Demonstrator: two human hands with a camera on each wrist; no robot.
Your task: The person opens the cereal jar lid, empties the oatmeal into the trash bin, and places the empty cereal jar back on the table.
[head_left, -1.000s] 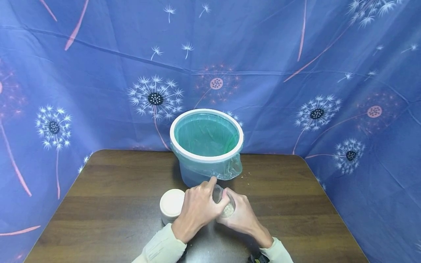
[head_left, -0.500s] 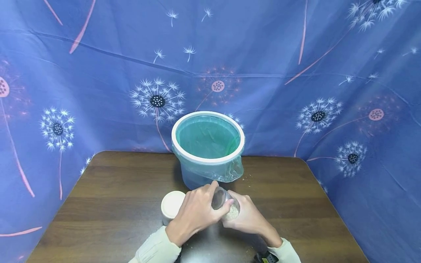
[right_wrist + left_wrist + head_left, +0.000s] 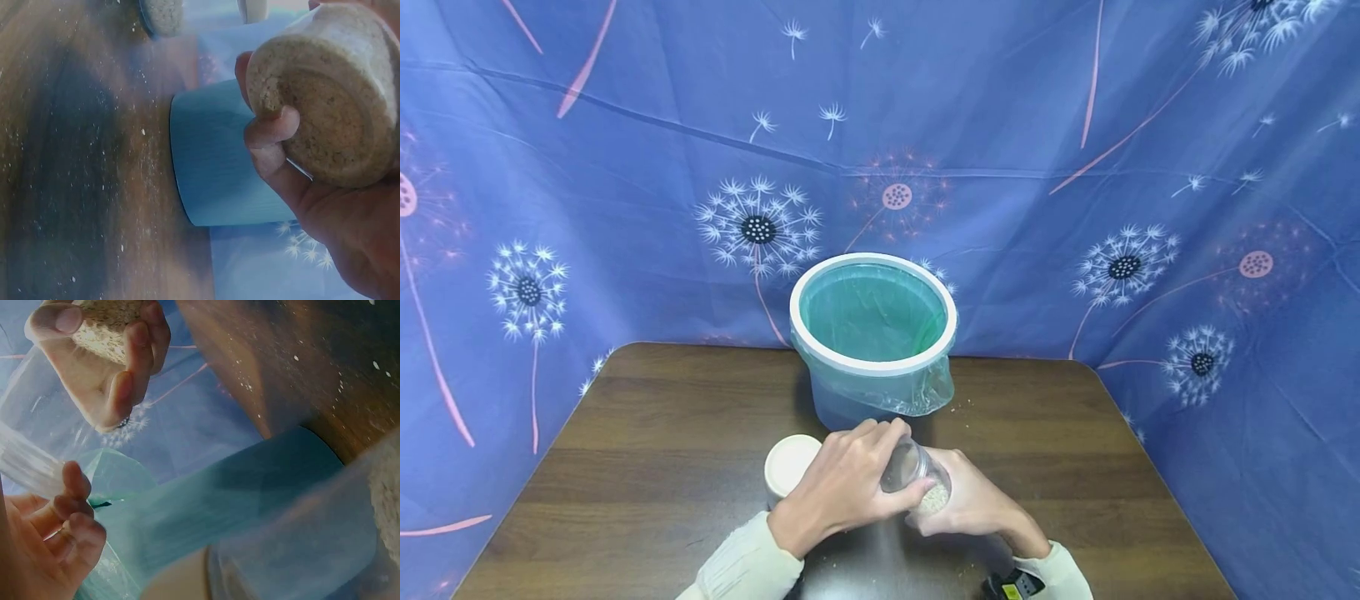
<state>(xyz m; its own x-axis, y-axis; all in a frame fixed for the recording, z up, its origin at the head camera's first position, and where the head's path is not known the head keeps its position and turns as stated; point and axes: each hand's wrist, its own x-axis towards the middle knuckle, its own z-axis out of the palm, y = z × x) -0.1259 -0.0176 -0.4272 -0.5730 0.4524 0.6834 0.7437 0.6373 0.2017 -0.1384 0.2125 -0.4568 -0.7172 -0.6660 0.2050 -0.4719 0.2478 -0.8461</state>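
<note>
Tilted between my two hands is a clear plastic jar [image 3: 935,498] with pale, flaky grains lying in its bottom end. My right hand [image 3: 973,498] grips that bottom end, its fingers wrapped round the wall, as the right wrist view also shows at the jar's base [image 3: 325,125]. My left hand [image 3: 842,492] holds the clear ribbed upper end [image 3: 31,465], thumb along the near side and fingers over the far side. Left of it stands a second jar with a cream lid [image 3: 793,465], partly hidden by the left hand; pale grains show through its wall [image 3: 164,15].
Behind the hands a blue-green bin with a white rim [image 3: 874,367] stands near the table's back edge, lined with a thin green bag [image 3: 925,387]. Pale crumbs [image 3: 962,407] lie on the brown wooden table [image 3: 1060,467]. A blue dandelion-print cloth [image 3: 1000,108] hangs behind.
Both hands have shifted slightly to the right and nearer with the jar. More of its clear upper part shows past the left fingers. The bin and the lidded jar stay put.
</note>
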